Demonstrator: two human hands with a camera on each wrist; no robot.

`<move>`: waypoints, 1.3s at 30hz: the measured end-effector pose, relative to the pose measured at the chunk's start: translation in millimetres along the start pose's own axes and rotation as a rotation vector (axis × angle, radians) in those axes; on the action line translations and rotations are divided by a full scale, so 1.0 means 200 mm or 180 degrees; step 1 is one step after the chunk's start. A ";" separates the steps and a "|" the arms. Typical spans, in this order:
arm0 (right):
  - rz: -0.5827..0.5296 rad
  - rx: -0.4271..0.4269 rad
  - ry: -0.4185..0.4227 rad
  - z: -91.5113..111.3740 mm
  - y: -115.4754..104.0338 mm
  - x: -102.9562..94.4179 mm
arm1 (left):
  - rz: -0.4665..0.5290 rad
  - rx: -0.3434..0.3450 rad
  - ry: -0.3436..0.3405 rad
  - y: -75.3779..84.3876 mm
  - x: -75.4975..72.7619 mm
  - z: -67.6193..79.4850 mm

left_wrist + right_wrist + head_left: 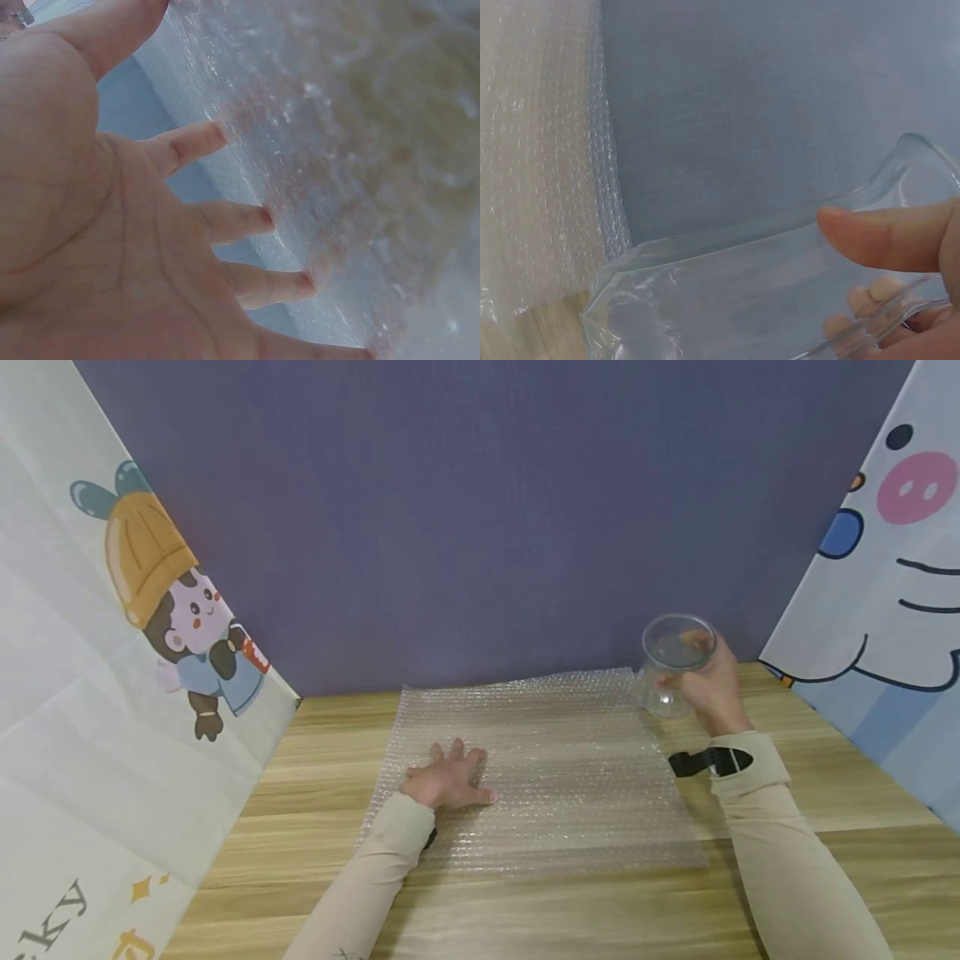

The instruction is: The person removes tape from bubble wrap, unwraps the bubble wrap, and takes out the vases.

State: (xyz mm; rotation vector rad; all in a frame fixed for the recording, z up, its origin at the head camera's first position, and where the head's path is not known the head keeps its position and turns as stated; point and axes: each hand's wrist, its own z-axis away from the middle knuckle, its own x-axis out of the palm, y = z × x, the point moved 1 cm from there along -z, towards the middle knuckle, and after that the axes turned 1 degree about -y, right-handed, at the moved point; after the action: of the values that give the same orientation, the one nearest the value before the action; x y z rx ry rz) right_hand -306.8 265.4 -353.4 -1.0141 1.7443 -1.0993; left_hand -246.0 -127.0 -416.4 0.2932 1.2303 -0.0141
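Observation:
A clear glass vase (663, 700) with a flared rim stands upright at the back right, by the corner of a sheet of bubble wrap (555, 760). My right hand (712, 685) grips it from the right side; in the right wrist view the thumb (885, 236) lies along the glass vase (727, 292), and the other fingers show through it. On the left part of the bubble wrap rests my left hand (446, 779), its fingers spread. The left wrist view shows those fingertips (264, 217) touching the bubble wrap (337, 150).
The bubble wrap lies flat on a wood-grain table (600, 918). A blue-grey panel (480, 527) rises behind the table. Printed cloth walls (60, 652) with cartoon figures stand on the left and right sides.

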 end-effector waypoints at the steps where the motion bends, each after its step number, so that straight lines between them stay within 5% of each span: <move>1: 0.0007 0.0013 0.0013 0.00 0.01 0.00 | 0.0000 -0.0002 0.0000 0.00 0.00 0.00; 15: 0.0113 0.0179 0.0091 -0.03 0.06 -0.04 | -0.0005 0.0010 -0.0002 0.00 0.00 0.00; 39: -0.0323 0.0251 0.0077 -0.05 0.15 -0.05 | -0.0004 0.0027 0.0004 0.00 0.00 0.00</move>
State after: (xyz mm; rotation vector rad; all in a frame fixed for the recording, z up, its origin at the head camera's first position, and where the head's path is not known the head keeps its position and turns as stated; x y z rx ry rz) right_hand -319.3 286.0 -376.9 -1.0542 1.6704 -1.2392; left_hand -246.6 -127.0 -416.1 0.2998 1.2320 -0.0201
